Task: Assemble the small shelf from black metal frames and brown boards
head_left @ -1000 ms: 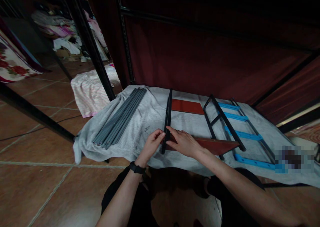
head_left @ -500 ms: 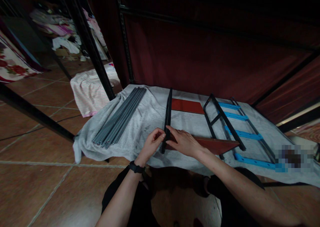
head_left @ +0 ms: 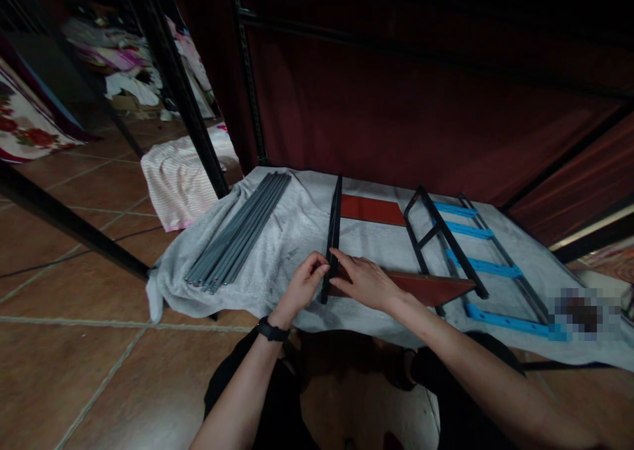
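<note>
Black bar (head_left: 335, 219) lies lengthwise, far to near, about the middle of the cloth-covered counter (head_left: 302, 215), its near end close to the near edge. Far red panel (head_left: 372, 210) and near red panel (head_left: 423, 290) run from it rightward to the black frame (head_left: 452, 241); the near panel appears tilted.

Left hand (head_left: 306, 281) is at the bar's left side, thumb and forefinger drawn close together; whether they pinch the bar or some small part cannot be told. Right hand (head_left: 364, 281) is at the bar's right side, over the near panel, thumb and forefinger spread apart along the bar; whether it grips cannot be told either.

Grey rods (head_left: 240, 232) lie bundled to the left, well apart. Blue-runged rack (head_left: 490, 265) lies to the right, just beside the frame.

Risks, as judged: uneven pressure at the near end could skew the bar off the far panel. A slip could pinch a fingertip between bar and panel. Soft, rumpled cloth could let the assembly slide toward the near edge.
</note>
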Demonstrator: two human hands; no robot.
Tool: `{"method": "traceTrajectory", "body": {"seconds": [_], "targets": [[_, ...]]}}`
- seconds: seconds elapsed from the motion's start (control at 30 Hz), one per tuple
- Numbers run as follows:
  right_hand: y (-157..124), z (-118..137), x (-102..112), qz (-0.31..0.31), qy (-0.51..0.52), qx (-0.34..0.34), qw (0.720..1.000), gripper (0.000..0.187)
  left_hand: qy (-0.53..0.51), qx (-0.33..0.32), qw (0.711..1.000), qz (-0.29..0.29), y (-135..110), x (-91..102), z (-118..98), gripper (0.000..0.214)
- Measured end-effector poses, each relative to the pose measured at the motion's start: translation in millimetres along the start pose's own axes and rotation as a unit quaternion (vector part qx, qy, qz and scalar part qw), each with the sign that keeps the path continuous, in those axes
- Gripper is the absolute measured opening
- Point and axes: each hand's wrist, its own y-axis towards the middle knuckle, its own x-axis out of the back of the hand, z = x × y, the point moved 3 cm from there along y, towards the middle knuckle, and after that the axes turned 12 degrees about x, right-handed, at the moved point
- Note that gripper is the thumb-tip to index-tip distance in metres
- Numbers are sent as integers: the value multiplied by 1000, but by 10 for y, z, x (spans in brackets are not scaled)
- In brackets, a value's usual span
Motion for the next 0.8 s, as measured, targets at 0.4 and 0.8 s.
{"method": "traceTrajectory", "body": {"seconds": [0.4,0.8], "targets": [[8,9,7,10,-4,-11,1000,64,44,16,999,-14,-28,-17,34,28],[-1,8,12,8,-2,-3,1000,64,39,-1,999,17,-10,0,39,20]]}}
